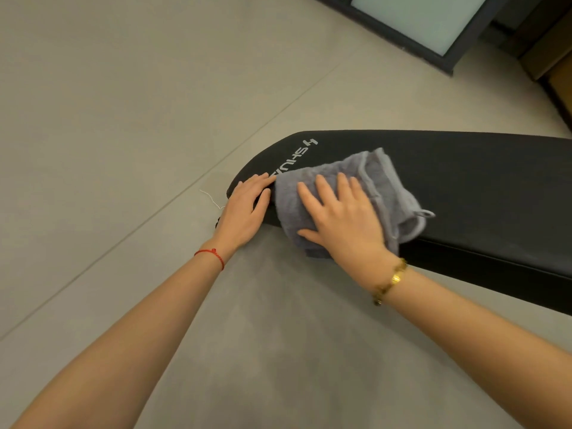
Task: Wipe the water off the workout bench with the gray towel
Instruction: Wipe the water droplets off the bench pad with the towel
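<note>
- Pressing the towel flat on the bench, I am working at its rounded end, with my right hand spread open on the cloth, fingers splayed, gripping nothing.
- I am bracing with my left hand, also open, palm down on the bench end, fingertips just touching the towel's edge beside the white lettering.
- The towel is lying bunched across the pad, one fold hanging over the near edge, its loop trailing to the right.
- I am seeing no droplets on the bare pad; the black surface is too dark to say it is dry.
- Judging from this, the wiping is underway at the end; the long stretch to the right may be waiting its turn.
</note>
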Available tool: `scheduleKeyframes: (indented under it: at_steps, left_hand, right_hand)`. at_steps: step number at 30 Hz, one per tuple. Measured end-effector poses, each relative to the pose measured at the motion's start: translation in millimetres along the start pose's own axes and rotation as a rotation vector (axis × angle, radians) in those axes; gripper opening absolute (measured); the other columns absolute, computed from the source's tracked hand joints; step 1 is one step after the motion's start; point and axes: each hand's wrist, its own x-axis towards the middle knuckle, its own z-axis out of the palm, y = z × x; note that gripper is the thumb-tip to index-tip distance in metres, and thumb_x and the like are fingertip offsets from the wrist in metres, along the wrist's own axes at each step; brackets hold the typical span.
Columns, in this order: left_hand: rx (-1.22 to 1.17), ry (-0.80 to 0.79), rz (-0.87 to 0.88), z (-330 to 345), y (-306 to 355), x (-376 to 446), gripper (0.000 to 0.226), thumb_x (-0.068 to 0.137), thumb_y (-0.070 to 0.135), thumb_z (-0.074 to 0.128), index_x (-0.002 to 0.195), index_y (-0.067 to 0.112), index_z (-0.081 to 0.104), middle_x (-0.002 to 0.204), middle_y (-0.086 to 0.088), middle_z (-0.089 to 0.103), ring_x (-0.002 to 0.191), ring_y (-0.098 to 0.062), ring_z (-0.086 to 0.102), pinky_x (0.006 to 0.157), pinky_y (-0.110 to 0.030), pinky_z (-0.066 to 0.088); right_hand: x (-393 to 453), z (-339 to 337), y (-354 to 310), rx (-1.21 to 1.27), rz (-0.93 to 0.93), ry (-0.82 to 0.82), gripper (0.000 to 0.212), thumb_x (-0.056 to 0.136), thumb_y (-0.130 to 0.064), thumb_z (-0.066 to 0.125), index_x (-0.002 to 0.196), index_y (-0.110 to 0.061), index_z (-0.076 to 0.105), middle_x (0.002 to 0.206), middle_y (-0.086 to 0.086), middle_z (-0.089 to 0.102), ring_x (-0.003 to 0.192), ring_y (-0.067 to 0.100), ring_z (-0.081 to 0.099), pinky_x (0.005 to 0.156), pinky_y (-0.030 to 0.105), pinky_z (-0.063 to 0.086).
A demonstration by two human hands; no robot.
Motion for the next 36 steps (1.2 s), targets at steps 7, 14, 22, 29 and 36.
scheduleKeyframes:
  at_steps: [7, 14, 22, 29, 36]
  left_hand:
    - [0.015, 0.009, -0.012, -1.1, -4.2, -1.5, 0.041, 0.102, 0.031, 0.033, 0.14, 0.029, 0.048, 0.148, 0.005, 0.046, 0.142, -0.013, 0.033, 0.12, -0.042, 0.02]
    - [0.0, -0.013, -0.052, -4.6, 4.1, -1.8, 0.04, 0.103, 0.026, 0.036, 0.141, 0.025, 0.048, 0.149, 0.002, 0.044, 0.142, -0.015, 0.032, 0.12, -0.042, 0.02]
    - [0.025, -0.061, -0.052, -6.3, 6.2, 1.1, 0.042, 0.102, 0.034, 0.032, 0.141, 0.029, 0.045, 0.145, 0.004, 0.049, 0.139, -0.019, 0.037, 0.116, -0.047, 0.027]
    - [0.052, 0.003, 0.036, 12.0, 51.8, -14.9, 0.042, 0.102, 0.03, 0.035, 0.142, 0.023, 0.046, 0.149, 0.004, 0.044, 0.142, -0.009, 0.031, 0.123, -0.036, 0.012]
    - [0.038, -0.045, 0.189, 35.2, 97.5, -18.5, 0.043, 0.101, 0.031, 0.036, 0.141, 0.021, 0.048, 0.149, 0.004, 0.045, 0.143, -0.011, 0.031, 0.121, -0.038, 0.019]
  right_hand:
    - [-41.0, -12.7, 23.6, 0.125, 0.023, 0.093, 0.08, 0.084, -0.054, 0.063, 0.15, -0.015, 0.037, 0.149, 0.016, 0.045, 0.135, 0.041, 0.043, 0.113, 0.053, 0.034]
    - [-76.4, -3.9, 45.5, -0.029, 0.126, 0.2, 0.07, 0.09, -0.056, 0.057, 0.146, -0.015, 0.043, 0.14, 0.019, 0.053, 0.125, 0.045, 0.052, 0.106, 0.054, 0.041]
    - [1.6, 0.1, -6.2, -0.006, 0.006, 0.038, 0.086, 0.07, -0.064, 0.073, 0.139, -0.018, 0.053, 0.134, 0.016, 0.06, 0.12, 0.042, 0.058, 0.101, 0.052, 0.046]
    - [-128.7, -9.1, 82.0, -0.066, 0.157, 0.32, 0.059, 0.098, -0.053, 0.048, 0.147, -0.02, 0.042, 0.139, 0.016, 0.055, 0.125, 0.04, 0.053, 0.105, 0.05, 0.042]
    - [-122.8, -7.2, 93.0, -0.133, 0.105, 0.228, 0.064, 0.097, -0.058, 0.042, 0.146, -0.017, 0.042, 0.137, 0.017, 0.056, 0.124, 0.04, 0.055, 0.103, 0.049, 0.043]
